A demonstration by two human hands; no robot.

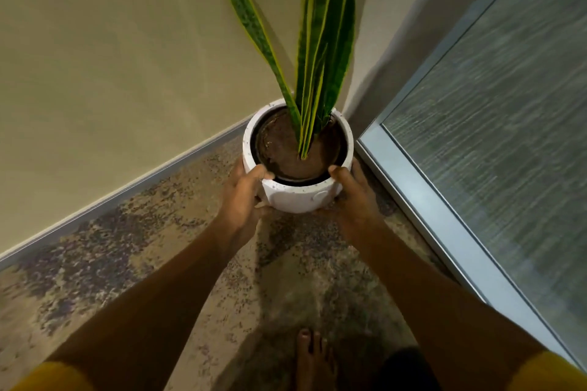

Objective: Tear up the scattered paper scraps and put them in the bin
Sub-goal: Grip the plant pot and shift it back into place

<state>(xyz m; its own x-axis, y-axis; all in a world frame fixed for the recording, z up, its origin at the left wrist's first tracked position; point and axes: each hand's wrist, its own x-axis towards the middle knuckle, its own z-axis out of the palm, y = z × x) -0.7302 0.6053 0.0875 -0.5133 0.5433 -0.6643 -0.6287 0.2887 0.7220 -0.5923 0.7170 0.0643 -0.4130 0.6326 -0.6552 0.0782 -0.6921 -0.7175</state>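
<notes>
Your left hand [243, 197] is wrapped round the left side of the white pot [298, 197], thumb hooked over the rim, fingers curled down the outer wall. Across the pot, your right hand [352, 197] is doing the same on the right side, thumb on the rim, palm pressed to the wall: both hands gripping the pot between them. Brown soil [282, 149] fills it, and the plant [320, 51] with long green, yellow-edged leaves shoots straight up between your arms.

To the left, a beige wall [111, 57] meets the speckled floor [165, 241] along a grey skirting strip [127, 194]. The pot sits tight in the corner. To the right, a glass panel [495, 124] in a metal frame [422, 200] runs close beside your right hand. Your bare foot [311, 359] is planted below, yellow sleeves [54, 378] at the bottom corners.

Paper scraps and bin: neither is in view here.
</notes>
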